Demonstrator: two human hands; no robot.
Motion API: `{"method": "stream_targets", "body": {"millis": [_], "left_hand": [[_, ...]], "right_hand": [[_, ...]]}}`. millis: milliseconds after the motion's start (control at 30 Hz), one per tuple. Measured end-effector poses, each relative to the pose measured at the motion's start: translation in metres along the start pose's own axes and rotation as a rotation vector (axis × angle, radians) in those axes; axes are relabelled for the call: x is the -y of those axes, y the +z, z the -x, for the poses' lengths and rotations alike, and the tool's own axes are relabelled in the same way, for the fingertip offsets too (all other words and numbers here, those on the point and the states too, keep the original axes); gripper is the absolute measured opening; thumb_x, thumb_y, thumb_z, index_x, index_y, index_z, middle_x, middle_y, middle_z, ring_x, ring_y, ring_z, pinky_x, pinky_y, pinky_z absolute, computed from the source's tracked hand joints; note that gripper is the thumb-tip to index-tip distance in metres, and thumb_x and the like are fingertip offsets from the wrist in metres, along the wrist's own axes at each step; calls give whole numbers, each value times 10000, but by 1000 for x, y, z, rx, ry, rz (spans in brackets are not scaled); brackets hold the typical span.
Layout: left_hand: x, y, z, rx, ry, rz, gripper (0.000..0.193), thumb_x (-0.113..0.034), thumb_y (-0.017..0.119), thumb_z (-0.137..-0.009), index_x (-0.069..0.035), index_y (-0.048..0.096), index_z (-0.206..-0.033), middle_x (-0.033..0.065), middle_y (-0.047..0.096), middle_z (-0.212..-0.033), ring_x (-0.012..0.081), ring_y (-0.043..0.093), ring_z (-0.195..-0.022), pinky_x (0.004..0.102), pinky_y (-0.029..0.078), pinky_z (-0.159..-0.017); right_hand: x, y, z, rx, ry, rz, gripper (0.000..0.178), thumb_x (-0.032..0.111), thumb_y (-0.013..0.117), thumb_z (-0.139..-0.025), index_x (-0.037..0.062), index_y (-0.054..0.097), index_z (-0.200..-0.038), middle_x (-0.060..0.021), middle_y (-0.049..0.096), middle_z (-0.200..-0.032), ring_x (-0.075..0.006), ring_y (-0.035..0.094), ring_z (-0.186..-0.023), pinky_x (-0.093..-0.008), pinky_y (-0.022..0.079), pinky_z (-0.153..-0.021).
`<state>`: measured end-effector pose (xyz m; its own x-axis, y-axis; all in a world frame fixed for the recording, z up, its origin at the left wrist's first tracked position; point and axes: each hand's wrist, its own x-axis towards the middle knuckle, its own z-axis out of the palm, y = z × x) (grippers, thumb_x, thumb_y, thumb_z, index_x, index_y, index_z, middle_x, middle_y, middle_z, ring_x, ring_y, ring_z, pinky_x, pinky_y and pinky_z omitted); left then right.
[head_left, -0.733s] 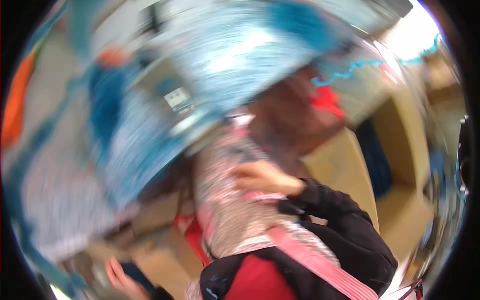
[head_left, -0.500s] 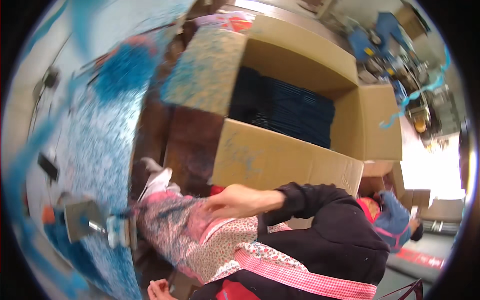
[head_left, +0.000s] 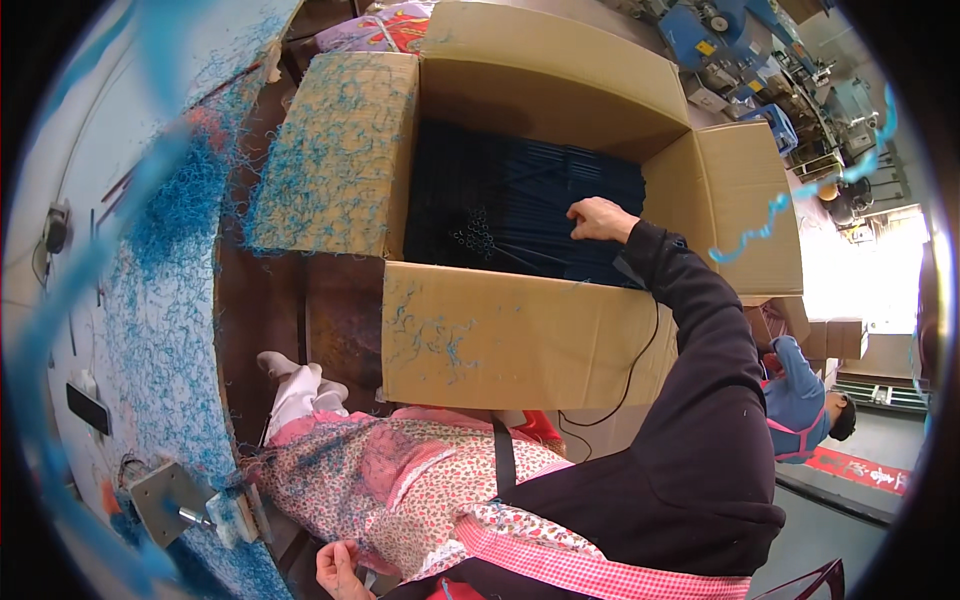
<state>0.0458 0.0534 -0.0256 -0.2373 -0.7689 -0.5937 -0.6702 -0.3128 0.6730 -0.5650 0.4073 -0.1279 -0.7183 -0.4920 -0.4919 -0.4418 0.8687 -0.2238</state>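
My right hand [head_left: 602, 219], in a black sleeve, is over the right part of a large open cardboard box [head_left: 530, 335]. Its fingers curl down toward dark blue thin tubes [head_left: 520, 185] packed lengthwise inside; whatever it may hold is hidden. Several tube ends show as small round rings at the near left of the box. Low in the picture, my left hand [head_left: 342, 572] is beside my flowered apron [head_left: 400, 490], fingers bent together, with nothing visible in them.
Blue curly shavings lie over a pale worktable [head_left: 160, 340], a box flap [head_left: 340, 160] and my apron. A clamp-like metal fixture [head_left: 165, 510] and a phone [head_left: 88, 408] are on the table. At right, a person in blue [head_left: 795, 395] is near other boxes; machines [head_left: 720, 40] stand behind.
My right hand has moved from above my apron, up and right, into the box over the tubes. My left hand has shifted slightly right. The view has turned and steadied.
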Motion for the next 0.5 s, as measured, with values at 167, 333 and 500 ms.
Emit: {"method": "stream_targets", "body": {"millis": [167,333,500], "left_hand": [[-25,24,-11,61,114,-53,213,-212,647,-922,-6,599,-894,54,628,-840,121,566,-708,267,472,-653],[-146,108,-36,256,643,-363,204,-52,692,-800,10,611,-977,101,630,-918,214,588,-828,306,463,-761],[-208,242,-39,405,1317,-717,718,-215,827,-641,-58,526,-1273,149,471,-1374,330,400,-1313,451,325,-1083]], "right_hand": [[-56,6,6,98,161,-58,568,295,785,-671,8,656,-1144,-182,667,-1112,-326,620,-1063,-383,491,-908],[-68,7,13,108,180,-40,611,317,795,-667,-6,643,-1163,-180,669,-1103,-323,623,-1056,-379,493,-905],[-32,16,3,152,-24,51,783,351,799,-668,-20,527,-1301,-203,642,-1143,-338,596,-1110,-395,476,-939]]}}
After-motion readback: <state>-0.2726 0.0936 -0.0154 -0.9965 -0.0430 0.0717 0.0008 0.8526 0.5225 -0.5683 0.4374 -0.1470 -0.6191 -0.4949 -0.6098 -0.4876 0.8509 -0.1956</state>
